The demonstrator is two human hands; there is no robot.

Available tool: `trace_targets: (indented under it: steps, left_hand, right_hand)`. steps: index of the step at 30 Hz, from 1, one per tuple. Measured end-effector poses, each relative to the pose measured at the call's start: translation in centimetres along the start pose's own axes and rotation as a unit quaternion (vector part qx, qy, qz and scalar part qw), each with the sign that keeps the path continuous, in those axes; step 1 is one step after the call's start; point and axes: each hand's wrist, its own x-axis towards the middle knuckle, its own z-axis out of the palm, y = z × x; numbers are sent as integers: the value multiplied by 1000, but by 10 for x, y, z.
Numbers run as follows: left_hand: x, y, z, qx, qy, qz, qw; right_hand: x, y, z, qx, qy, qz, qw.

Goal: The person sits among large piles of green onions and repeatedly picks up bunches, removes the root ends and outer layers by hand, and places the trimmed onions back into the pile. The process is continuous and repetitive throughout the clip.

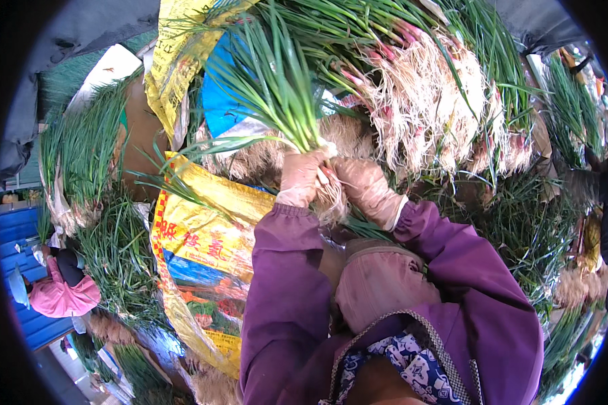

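Observation:
My left hand (304,174), in a thin, stained glove, is closed around a bunch of long-leaved allium greens (283,101). The leaves fan upward and away from me. Against the base of the same bunch, my right hand (365,187) is curled, gloved alike, with its fingertips largely hidden. Pale roots (331,200) hang down between the two hands. Just beyond lies a large heap of the same plants, with tangled whitish roots (415,96) and pinkish stem bases turned towards me.
A yellow printed woven sack (207,217) lies left of my arms, another yellow sack (175,66) farther off. Loose leaves (517,238) cover the ground at right. More bundled greens (83,152) stand at left, near a person in pink (63,291) bending over.

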Motion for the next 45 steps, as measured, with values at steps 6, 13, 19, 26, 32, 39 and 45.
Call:
trace_targets:
  steps: [6,13,19,26,32,39,45]
  left_hand:
    - [-25,7,-25,-82,-48,17,995]
    - [-32,-4,-35,-95,114,7,989]
    - [-41,34,-51,-62,-14,119,991]
    - [-10,59,-39,-272,-151,33,950]
    - [7,26,-38,-179,-99,15,979]
    - [1,-5,-18,-240,-121,-59,961]
    - [-17,2,-45,-257,-131,-1,957]
  right_hand:
    - [31,22,-1,624,-9,91,776]
    - [38,-5,-7,824,45,60,562]
    - [-11,25,-68,-15,-364,-11,931]
    - [80,45,-87,-337,140,75,928]
    - [48,56,-76,-319,186,-13,929]
    - [-27,-6,-37,73,64,15,995]
    - [-131,70,-5,44,-164,280,945]
